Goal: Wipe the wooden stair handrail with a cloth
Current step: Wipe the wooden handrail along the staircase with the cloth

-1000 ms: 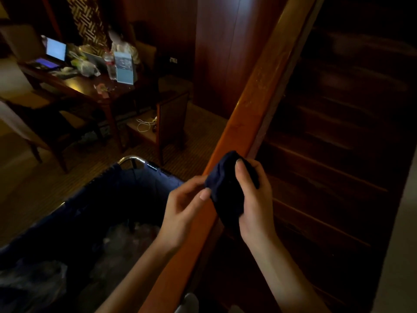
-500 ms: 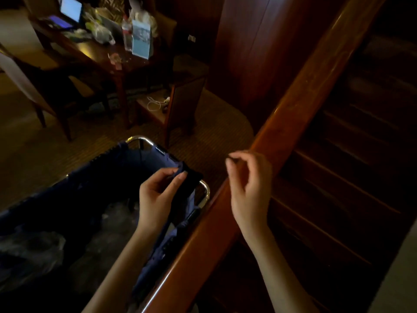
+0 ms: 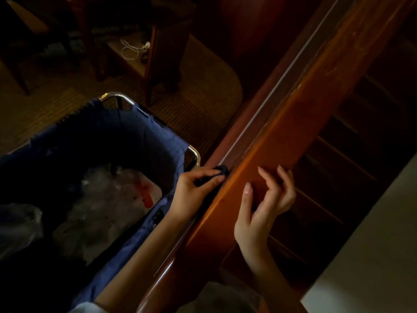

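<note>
Cloth (image 3: 222, 171) gripped by left hand (image 3: 194, 193) fingers against handrail (image 3: 293, 136); right hand (image 3: 266, 206) fingers relaxed, empty.

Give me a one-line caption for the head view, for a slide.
The left hand holds a dark cloth against the wooden handrail side; the empty right hand hangs over its top.

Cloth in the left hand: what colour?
Dark navy blue; the cloth shows best in the head view.

Dark cloth (image 3: 220, 173) against sloping wooden handrail (image 3: 293, 123)
</note>
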`<state>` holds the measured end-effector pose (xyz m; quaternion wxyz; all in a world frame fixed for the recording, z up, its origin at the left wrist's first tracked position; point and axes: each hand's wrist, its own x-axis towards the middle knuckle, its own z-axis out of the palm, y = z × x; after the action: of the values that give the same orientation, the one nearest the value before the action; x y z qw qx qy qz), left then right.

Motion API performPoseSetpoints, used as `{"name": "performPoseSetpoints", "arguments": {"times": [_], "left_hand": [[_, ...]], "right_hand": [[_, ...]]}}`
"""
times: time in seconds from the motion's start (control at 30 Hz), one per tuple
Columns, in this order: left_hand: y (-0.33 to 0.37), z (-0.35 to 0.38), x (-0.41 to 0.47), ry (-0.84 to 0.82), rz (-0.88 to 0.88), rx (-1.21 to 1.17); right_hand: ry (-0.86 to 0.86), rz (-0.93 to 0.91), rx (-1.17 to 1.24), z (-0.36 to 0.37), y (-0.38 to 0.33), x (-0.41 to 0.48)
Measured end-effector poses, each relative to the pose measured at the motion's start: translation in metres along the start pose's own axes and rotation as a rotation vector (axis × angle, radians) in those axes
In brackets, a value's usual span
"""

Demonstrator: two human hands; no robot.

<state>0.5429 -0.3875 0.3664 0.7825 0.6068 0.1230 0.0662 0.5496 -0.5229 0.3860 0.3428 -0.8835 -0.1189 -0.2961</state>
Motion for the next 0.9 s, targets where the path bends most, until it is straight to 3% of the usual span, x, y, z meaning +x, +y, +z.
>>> {"name": "performPoseSetpoints", "arguments": {"times": [0.07, 0.2, 0.47, 0.77, 0.9], "left_hand": [[0.001, 0.003, 0.011, -0.006, 0.037, 0.007], [0.003, 0.001, 0.013, -0.009, -0.066, -0.106], [-0.006, -0.027, -0.006, -0.162, -0.137, -0.002], [0.042, 0.045, 0.080, -0.137, 0.132, -0.041], [0.045, 0.057, 0.093, -0.136, 0.159, -0.112]], "right_hand": [[-0.012, 0.003, 0.019, -0.001, 0.001, -0.001], [-0.015, 0.019, 0.077, 0.000, 0.002, -0.002], [-0.001, 0.029, 0.135, 0.002, 0.001, -0.002], [0.011, 0.042, 0.113, 0.001, 0.000, -0.005], [0.022, 0.137, 0.182, 0.000, -0.003, -0.003]]}}
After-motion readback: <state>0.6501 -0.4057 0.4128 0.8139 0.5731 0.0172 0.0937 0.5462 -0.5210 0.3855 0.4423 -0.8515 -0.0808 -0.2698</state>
